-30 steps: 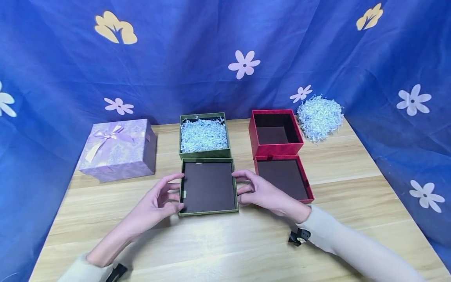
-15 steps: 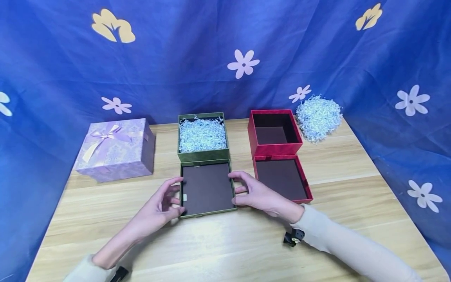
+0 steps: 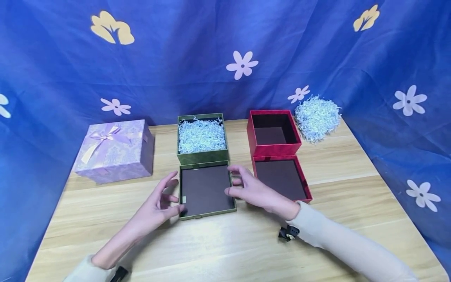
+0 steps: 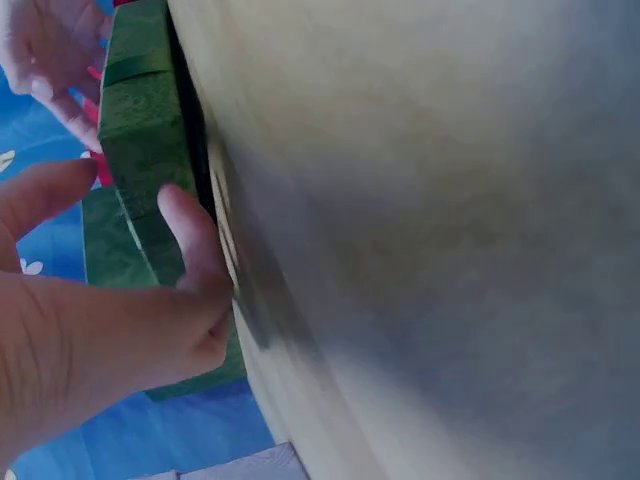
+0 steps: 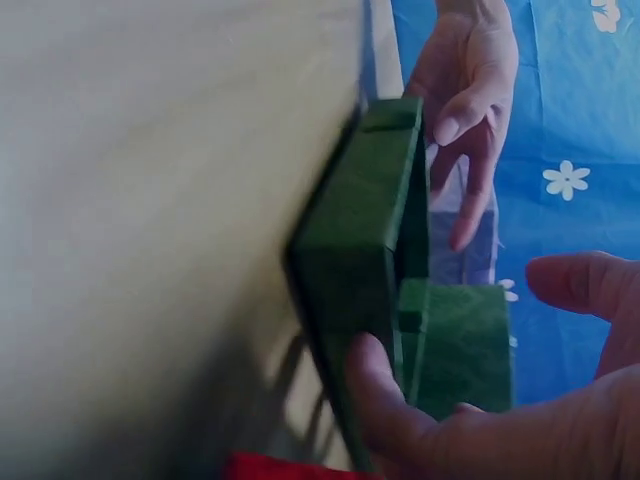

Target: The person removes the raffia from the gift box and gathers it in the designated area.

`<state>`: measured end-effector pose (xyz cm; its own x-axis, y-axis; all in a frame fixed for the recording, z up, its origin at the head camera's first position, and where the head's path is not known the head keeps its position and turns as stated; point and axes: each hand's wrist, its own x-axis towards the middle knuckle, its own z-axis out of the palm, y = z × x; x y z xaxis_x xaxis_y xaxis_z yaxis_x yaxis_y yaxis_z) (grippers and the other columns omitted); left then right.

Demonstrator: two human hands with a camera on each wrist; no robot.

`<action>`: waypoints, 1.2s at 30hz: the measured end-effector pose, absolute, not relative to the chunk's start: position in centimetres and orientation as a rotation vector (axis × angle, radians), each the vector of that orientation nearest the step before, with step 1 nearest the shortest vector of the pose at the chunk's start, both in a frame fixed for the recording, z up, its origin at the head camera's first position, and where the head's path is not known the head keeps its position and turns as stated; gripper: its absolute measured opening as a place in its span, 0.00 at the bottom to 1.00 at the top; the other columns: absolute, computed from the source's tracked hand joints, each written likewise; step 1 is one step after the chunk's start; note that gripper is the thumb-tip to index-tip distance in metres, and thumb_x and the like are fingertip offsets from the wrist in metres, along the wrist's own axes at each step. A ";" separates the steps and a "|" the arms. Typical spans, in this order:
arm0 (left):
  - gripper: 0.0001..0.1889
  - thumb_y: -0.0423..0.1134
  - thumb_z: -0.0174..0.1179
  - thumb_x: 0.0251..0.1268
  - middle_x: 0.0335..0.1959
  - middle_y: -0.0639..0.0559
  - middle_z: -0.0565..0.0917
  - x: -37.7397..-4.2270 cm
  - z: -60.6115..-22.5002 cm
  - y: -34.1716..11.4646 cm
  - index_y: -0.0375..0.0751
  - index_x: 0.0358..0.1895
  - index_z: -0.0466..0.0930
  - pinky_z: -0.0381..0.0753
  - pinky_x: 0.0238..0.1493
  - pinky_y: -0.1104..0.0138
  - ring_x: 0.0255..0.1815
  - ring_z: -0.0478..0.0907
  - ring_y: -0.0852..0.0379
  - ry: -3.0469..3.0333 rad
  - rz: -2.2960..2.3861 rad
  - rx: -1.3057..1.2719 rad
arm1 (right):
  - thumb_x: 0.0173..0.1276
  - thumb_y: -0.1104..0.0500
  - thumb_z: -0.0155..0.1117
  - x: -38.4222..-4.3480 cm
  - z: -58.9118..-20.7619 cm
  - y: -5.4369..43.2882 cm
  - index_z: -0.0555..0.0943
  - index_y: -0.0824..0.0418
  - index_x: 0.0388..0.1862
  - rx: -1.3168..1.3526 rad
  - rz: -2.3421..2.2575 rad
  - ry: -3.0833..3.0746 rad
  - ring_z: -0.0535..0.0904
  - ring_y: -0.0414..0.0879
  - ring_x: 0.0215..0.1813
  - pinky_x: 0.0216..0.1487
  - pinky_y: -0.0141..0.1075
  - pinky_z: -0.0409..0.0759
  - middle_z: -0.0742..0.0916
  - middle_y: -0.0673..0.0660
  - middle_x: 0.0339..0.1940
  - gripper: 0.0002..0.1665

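A shallow green lid (image 3: 206, 192) with a dark lining lies inside-up on the table. Just behind it stands the green box (image 3: 202, 158), filled with pale blue shredded paper (image 3: 201, 135). At the lid's left side is my left hand (image 3: 155, 205), fingers spread and off the wall, thumb close to the front corner. My right hand (image 3: 251, 190) is at the opposite side, its thumb and forefinger apart by the rim. The right wrist view shows a fingertip against or very near the lid's wall (image 5: 345, 300); whether it touches is unclear.
A red box (image 3: 276, 133) stands at the right, its red lid (image 3: 282, 178) lying in front. Beside it is a heap of blue shredded paper (image 3: 317, 117). A lilac gift box (image 3: 116, 150) with a ribbon bow sits left. Blue flowered cloth (image 3: 197, 58) hangs behind the table.
The green lid has slid slightly toward me, showing more of the green box's front. The left fingers have come away from the lid, and the right hand's grip has loosened.
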<state>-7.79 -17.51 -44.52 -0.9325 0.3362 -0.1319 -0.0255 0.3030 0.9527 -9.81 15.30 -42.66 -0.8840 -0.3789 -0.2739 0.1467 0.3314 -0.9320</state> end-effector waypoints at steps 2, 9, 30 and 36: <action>0.56 0.27 0.76 0.64 0.81 0.33 0.63 -8.3 -44.2 -17.5 0.45 0.90 0.49 0.83 0.50 0.65 0.58 0.78 0.43 2.309 1.663 0.284 | 0.72 0.50 0.74 -10.3 -41.8 15.3 0.62 0.57 0.86 -0.220 -1.598 2.232 0.71 0.58 0.78 0.71 0.60 0.76 0.68 0.61 0.84 0.50; 0.50 0.28 0.72 0.70 0.81 0.36 0.65 -10.3 -42.7 -17.3 0.43 0.89 0.52 0.78 0.58 0.69 0.68 0.71 0.40 2.335 1.777 0.259 | 0.68 0.54 0.79 -12.9 -38.6 14.8 0.64 0.56 0.85 -0.331 -1.810 2.349 0.71 0.62 0.78 0.68 0.53 0.81 0.68 0.58 0.81 0.51; 0.52 0.30 0.72 0.71 0.87 0.34 0.54 -16.3 -42.8 -16.4 0.43 0.91 0.47 0.62 0.79 0.38 0.84 0.56 0.31 2.295 1.899 0.255 | 0.66 0.45 0.80 -21.5 -36.1 7.9 0.62 0.53 0.88 -0.583 -1.256 2.608 0.65 0.54 0.80 0.77 0.55 0.69 0.67 0.60 0.83 0.57; 0.53 0.30 0.71 0.72 0.87 0.37 0.54 -17.4 -43.0 -15.9 0.44 0.91 0.44 0.61 0.80 0.41 0.83 0.57 0.33 2.244 1.898 0.257 | 0.64 0.47 0.83 -23.5 -36.4 6.0 0.60 0.51 0.89 -0.565 -1.082 2.630 0.63 0.51 0.81 0.78 0.53 0.68 0.63 0.60 0.86 0.60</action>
<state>-17.44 -15.88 -42.97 -0.9667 0.2537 -0.0339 0.0087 0.1650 0.9863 -23.54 5.99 -36.44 -0.8961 -0.4377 -0.0741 -0.2588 0.6506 -0.7140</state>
